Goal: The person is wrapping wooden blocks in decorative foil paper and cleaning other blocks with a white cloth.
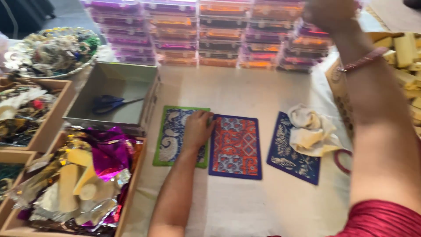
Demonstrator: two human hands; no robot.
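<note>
Fingers of the left hand [198, 128] are pressed flat and spread on a green-bordered patterned card [175, 136] near the middle of the tabletop [245, 206], touching a purple-bordered card [235, 147]. The right hand [326, 13] is raised at the stacked boxes [210, 33] along the far edge; its grip cannot be told.

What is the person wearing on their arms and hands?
Both hands are bare, with no gloves. The left hand and its forearm have nothing on them that shows. The right hand, blurred, has a reddish-pink bangle round the wrist, and a dark red sleeve with fine ribs covers the upper arm.
</note>
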